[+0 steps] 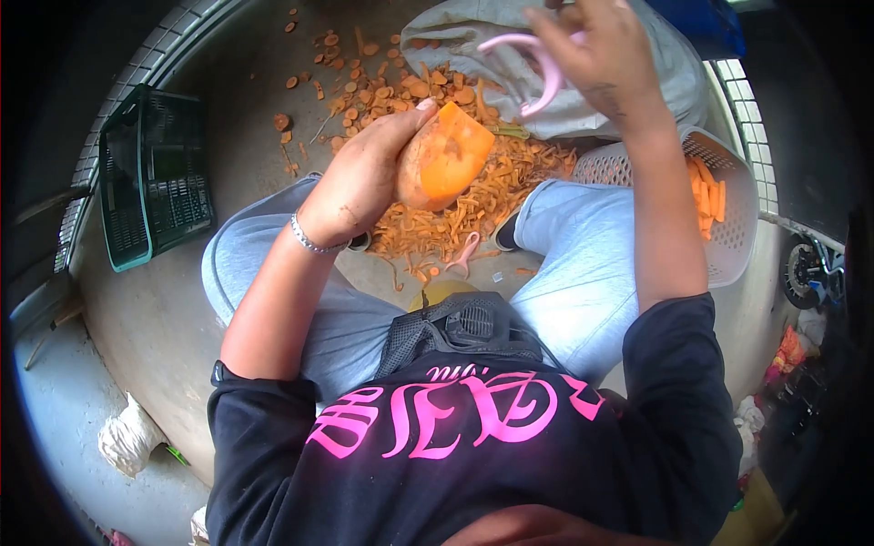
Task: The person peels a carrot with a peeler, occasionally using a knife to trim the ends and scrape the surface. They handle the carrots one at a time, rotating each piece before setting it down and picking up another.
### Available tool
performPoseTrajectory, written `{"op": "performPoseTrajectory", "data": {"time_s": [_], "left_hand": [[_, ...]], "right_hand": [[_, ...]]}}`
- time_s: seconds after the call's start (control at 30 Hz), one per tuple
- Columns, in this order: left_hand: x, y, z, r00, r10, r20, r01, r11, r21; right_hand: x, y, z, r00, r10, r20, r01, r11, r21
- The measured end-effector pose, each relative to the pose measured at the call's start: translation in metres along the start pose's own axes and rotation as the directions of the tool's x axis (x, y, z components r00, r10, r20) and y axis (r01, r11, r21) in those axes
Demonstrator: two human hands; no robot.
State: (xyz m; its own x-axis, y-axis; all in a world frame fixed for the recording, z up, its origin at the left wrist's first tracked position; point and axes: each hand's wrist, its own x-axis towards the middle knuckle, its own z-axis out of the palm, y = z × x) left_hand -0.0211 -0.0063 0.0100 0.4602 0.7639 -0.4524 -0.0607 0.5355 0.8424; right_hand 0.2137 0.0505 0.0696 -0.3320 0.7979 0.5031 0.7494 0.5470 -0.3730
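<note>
In the head view, the left hand (371,168) is grasping a partly peeled orange vegetable (452,161) above a pile of peelings (510,182) on the floor (246,118). The right hand (608,55) is gripping a pink peeler (552,84), holding it apart from the vegetable, before a pale sack (669,77). Orange pieces (704,196) are lying in a basket (736,223) beside the right leg (583,259).

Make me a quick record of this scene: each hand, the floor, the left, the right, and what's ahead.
left hand: holding a partly peeled vegetable
right hand: raised, blurred, holding a pink peeler
floor: peelings, slices; second peeler between the legs
left side: green crate
right side: basket with orange pieces
ahead: pale sack
</note>
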Motion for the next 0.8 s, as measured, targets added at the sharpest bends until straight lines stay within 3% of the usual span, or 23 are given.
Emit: {"op": "performPoseTrajectory", "data": {"time_s": [0.07,0.1,0.2,0.23,0.3,0.4,0.47,0.57,0.63,0.67,0.77,0.8], "left_hand": [[-0.005,0.012,0.005,0.993,-0.106,0.055,0.112,0.986,-0.122],[-0.005,0.014,0.007,0.994,-0.102,0.046,0.107,0.987,-0.123],[-0.005,0.015,0.012,0.995,-0.097,0.006,0.097,0.990,-0.103],[-0.005,0.015,0.014,0.995,-0.095,-0.018,0.093,0.992,-0.085],[-0.003,0.013,0.015,0.995,-0.088,-0.039,0.085,0.994,-0.066],[-0.002,0.008,0.013,0.999,-0.023,-0.045,0.025,0.999,0.031],[0.000,0.000,0.008,0.999,0.044,-0.026,-0.038,0.980,0.197],[0.002,-0.003,0.001,0.973,0.188,0.135,-0.225,0.901,0.371],[0.003,-0.002,0.001,0.949,0.229,0.217,-0.296,0.883,0.363],[0.002,-0.001,0.002,0.950,0.224,0.220,-0.287,0.904,0.317],[-0.003,0.006,0.002,0.994,0.010,0.108,-0.032,0.977,0.211],[-0.006,0.007,0.001,0.997,-0.005,0.080,-0.014,0.973,0.232]], "right_hand": [[0.001,-0.009,-0.011,0.972,0.231,0.052,-0.235,0.964,0.122],[-0.004,-0.008,0.000,0.984,0.176,0.018,-0.174,0.948,0.267],[-0.010,-0.018,0.011,0.982,-0.177,-0.065,0.187,0.965,0.186],[-0.011,-0.023,0.011,0.988,-0.156,0.002,0.151,0.957,0.247],[-0.013,-0.026,0.020,0.980,-0.194,-0.033,0.196,0.949,0.249],[-0.017,-0.035,0.021,0.985,-0.138,0.102,0.111,0.966,0.233],[-0.017,-0.037,0.022,0.985,-0.132,0.111,0.103,0.968,0.230],[-0.016,-0.033,0.021,0.976,-0.183,0.120,0.157,0.967,0.199],[-0.015,-0.023,0.018,0.973,-0.202,0.114,0.180,0.968,0.176],[-0.014,-0.020,0.017,0.971,-0.213,0.113,0.193,0.967,0.165],[-0.011,-0.013,0.014,0.974,-0.210,0.086,0.199,0.972,0.122],[-0.010,-0.003,0.012,0.975,-0.208,0.072,0.201,0.975,0.094]]}}
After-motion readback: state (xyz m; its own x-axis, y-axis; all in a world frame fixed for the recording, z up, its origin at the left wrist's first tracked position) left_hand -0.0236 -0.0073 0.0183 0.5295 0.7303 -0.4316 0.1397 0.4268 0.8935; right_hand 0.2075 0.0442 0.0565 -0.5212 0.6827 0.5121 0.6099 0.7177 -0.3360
